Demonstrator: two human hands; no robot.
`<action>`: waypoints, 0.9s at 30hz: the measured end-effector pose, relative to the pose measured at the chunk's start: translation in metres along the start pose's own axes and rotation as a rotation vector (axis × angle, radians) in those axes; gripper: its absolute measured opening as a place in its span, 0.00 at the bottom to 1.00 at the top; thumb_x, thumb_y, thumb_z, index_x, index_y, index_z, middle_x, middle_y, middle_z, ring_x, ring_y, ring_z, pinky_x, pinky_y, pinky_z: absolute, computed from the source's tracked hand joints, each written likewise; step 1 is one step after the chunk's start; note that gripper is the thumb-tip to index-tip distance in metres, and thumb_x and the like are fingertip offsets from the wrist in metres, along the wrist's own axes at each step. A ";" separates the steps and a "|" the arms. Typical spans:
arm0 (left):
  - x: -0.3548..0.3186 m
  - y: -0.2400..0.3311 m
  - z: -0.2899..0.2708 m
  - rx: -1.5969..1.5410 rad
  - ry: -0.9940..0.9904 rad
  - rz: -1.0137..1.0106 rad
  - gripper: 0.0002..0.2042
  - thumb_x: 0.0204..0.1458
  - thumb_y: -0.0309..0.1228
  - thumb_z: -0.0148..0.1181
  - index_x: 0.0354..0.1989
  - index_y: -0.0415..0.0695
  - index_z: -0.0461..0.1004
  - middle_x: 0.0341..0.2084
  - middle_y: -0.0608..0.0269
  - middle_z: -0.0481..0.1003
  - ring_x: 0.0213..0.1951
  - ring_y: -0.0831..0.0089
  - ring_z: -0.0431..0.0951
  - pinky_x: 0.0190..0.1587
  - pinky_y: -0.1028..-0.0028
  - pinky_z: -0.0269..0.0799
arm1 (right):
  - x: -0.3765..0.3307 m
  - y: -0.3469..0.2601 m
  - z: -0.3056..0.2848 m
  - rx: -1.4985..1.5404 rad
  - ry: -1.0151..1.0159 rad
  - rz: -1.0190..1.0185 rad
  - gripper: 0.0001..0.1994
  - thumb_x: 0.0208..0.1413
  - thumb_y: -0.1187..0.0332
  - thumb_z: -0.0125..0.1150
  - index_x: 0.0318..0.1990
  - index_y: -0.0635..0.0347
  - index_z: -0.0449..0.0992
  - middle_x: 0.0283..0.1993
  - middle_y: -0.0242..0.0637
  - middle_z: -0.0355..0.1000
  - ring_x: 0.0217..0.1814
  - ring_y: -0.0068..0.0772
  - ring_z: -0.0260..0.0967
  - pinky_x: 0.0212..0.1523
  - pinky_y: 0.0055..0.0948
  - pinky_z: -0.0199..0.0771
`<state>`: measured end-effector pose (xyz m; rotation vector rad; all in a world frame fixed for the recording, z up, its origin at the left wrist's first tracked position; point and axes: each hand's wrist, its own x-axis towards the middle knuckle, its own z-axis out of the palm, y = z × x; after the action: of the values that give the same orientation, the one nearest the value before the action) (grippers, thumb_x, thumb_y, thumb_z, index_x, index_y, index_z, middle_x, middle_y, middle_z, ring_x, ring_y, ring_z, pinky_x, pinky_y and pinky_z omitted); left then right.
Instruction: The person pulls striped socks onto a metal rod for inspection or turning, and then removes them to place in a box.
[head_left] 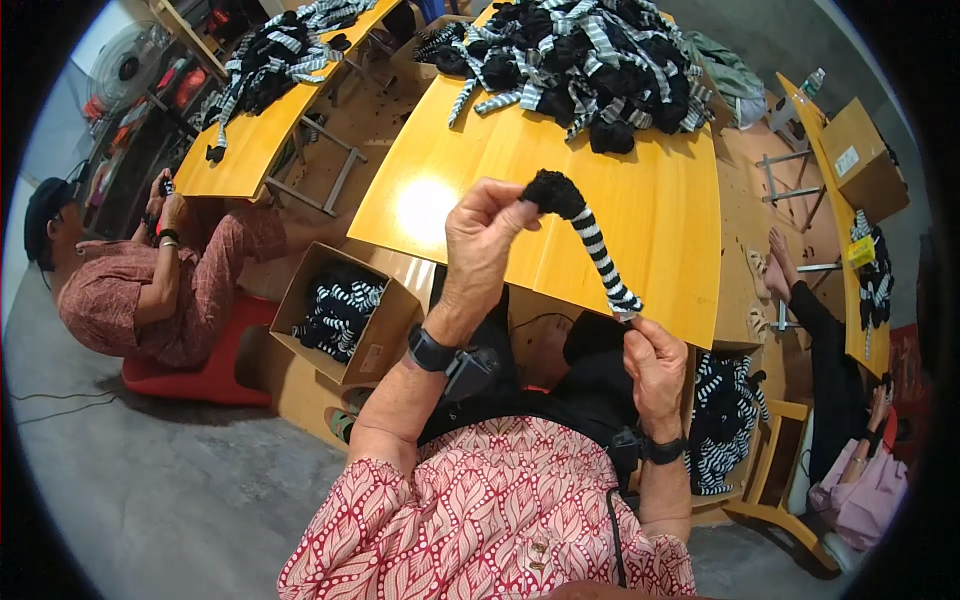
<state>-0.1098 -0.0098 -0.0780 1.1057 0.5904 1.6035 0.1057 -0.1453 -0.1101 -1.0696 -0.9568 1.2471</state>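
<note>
A narrow knitted tube (598,255), striped black and white with a fuzzy black end, is stretched between my hands above the near edge of the yellow table (650,220). My left hand (480,240) pinches the black end between thumb and fingers. At the lower striped end, my right hand (655,372) is closed on the tip, where a small pale bit shows; I cannot make out what it is. The tube bends downward from left to right.
A big heap of striped and black knitted pieces (590,70) covers the table's far part. Cardboard boxes of similar pieces stand at my left (400,325) and right (722,425). One person (130,270) sits at left on a red stool, another (860,480) at right.
</note>
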 end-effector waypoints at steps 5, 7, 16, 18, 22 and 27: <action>-0.007 -0.002 0.002 -0.029 -0.058 -0.068 0.06 0.55 0.24 0.61 0.39 0.38 0.74 0.30 0.64 0.77 0.32 0.78 0.77 0.39 0.79 0.74 | 0.006 0.002 0.010 -0.066 -0.042 -0.035 0.14 0.60 0.72 0.58 0.51 0.69 0.75 0.23 0.21 0.62 0.18 0.11 0.48 0.18 0.13 0.47; -0.002 0.009 0.006 -0.027 -0.077 -0.090 0.07 0.55 0.26 0.61 0.40 0.38 0.74 0.30 0.64 0.77 0.32 0.78 0.77 0.39 0.79 0.74 | 0.006 0.001 0.003 -0.083 -0.050 -0.036 0.14 0.60 0.73 0.58 0.51 0.68 0.75 0.23 0.22 0.64 0.18 0.11 0.49 0.18 0.13 0.48; 0.008 0.021 -0.007 0.084 -0.185 -0.194 0.15 0.54 0.31 0.64 0.47 0.38 0.74 0.37 0.64 0.79 0.37 0.78 0.78 0.41 0.79 0.74 | 0.001 -0.003 0.006 -0.412 0.000 -0.187 0.12 0.56 0.75 0.62 0.47 0.68 0.77 0.30 0.27 0.74 0.29 0.16 0.66 0.31 0.17 0.66; 0.010 0.025 -0.005 0.066 -0.218 -0.218 0.14 0.54 0.32 0.63 0.47 0.38 0.75 0.37 0.63 0.79 0.37 0.78 0.78 0.41 0.79 0.74 | 0.004 -0.012 0.008 -0.563 0.012 -0.336 0.11 0.56 0.75 0.62 0.45 0.69 0.78 0.33 0.33 0.78 0.32 0.19 0.70 0.36 0.19 0.69; 0.008 0.025 -0.001 0.043 -0.251 -0.199 0.10 0.58 0.29 0.58 0.45 0.37 0.75 0.34 0.64 0.79 0.34 0.81 0.78 0.40 0.81 0.74 | 0.007 -0.013 0.005 -0.551 -0.005 -0.341 0.10 0.55 0.76 0.62 0.44 0.69 0.78 0.34 0.37 0.79 0.34 0.19 0.72 0.37 0.19 0.69; 0.001 0.012 0.003 -0.019 -0.226 -0.177 0.09 0.58 0.29 0.58 0.43 0.37 0.75 0.34 0.64 0.79 0.34 0.80 0.79 0.40 0.80 0.74 | 0.002 0.001 0.023 -0.295 0.058 -0.203 0.10 0.57 0.75 0.60 0.46 0.68 0.78 0.30 0.26 0.73 0.29 0.14 0.63 0.31 0.16 0.63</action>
<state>-0.1127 -0.0132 -0.0664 1.1680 0.5064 1.3099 0.0833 -0.1407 -0.1054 -1.1968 -1.1985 0.9226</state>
